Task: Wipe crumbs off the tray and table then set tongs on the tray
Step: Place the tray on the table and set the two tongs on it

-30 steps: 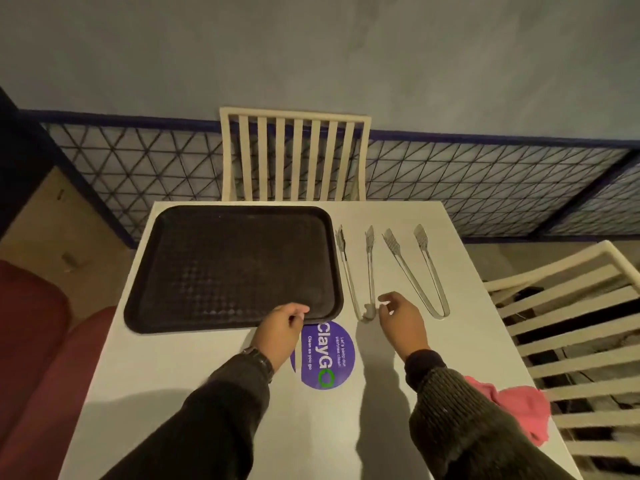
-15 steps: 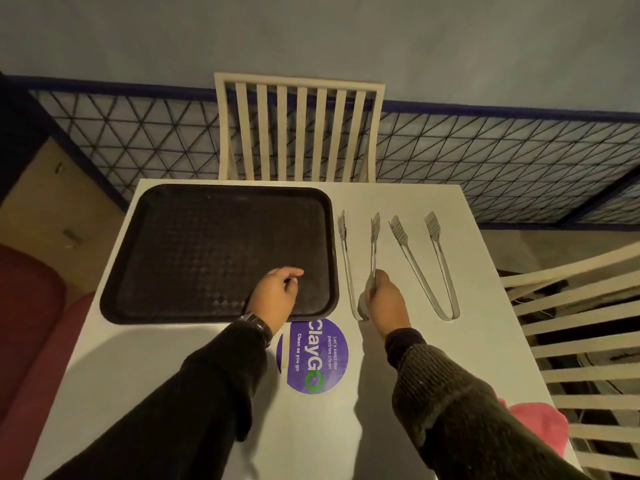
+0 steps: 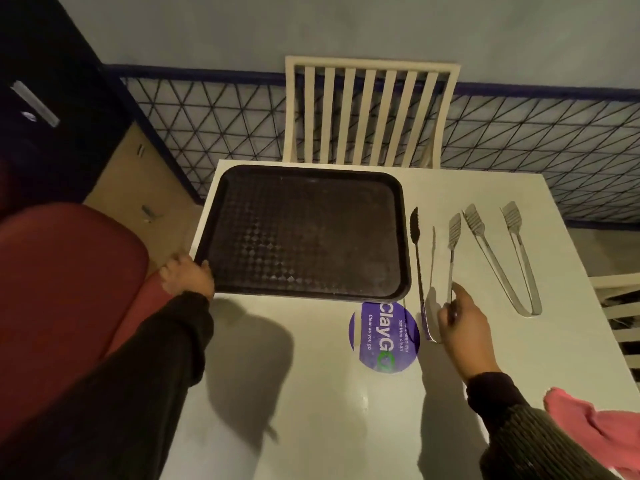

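Left hand (image 3: 187,278): gripping tray (image 3: 304,233) at its near-left corner
Right hand (image 3: 465,327): pinching near tongs (image 3: 450,258) beside tray

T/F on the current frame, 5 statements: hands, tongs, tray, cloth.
1. The right hand grips the hinge end of the nearer tongs. True.
2. Both pairs of tongs lie on the tray. False: neither is on it; the second tongs lie on the table to the right of the tray, and the nearer pair is beside it in the right hand.
3. The left hand holds the tray's near left corner. True.
4. The pink cloth is spread over the tray. False: it sits at the table's near right edge, by the right sleeve.
5. The purple sticker is on the tray. False: it is on the table, just in front of the tray.
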`<state>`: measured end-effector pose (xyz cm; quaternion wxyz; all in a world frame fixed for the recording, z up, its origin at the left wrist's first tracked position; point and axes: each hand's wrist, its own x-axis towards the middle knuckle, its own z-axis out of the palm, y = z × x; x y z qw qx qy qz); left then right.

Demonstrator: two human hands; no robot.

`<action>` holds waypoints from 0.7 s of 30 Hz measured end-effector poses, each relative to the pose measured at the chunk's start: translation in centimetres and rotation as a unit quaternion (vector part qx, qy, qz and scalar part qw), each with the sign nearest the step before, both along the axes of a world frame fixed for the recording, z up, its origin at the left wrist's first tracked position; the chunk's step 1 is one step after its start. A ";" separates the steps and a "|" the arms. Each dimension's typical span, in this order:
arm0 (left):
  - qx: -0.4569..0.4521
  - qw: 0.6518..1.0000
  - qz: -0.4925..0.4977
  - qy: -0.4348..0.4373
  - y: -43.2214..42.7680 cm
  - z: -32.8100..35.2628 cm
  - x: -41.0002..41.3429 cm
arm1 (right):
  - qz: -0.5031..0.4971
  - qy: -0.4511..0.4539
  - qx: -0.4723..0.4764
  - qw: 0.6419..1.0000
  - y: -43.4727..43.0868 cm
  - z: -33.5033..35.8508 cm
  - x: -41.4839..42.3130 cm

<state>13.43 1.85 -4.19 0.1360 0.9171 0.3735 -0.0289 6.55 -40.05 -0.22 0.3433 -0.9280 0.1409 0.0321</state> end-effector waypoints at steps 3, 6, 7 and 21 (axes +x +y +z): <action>-0.009 1.000 -0.015 0.006 0.5 -0.4 0.3 | -0.022 -0.008 0.003 1.000 1.4 0.7 -1.8; -0.024 0.998 -0.044 -0.025 0.4 -0.6 -0.6 | -0.041 -0.010 0.023 0.999 3.5 2.2 -3.8; -0.050 0.997 -0.043 -0.046 0.2 -0.7 -1.4 | -0.042 -0.014 0.030 0.999 4.2 2.8 -4.4; -0.263 0.950 0.082 -0.145 -5.2 -0.1 -19.1 | 0.071 0.001 0.153 0.986 16.7 3.6 -10.9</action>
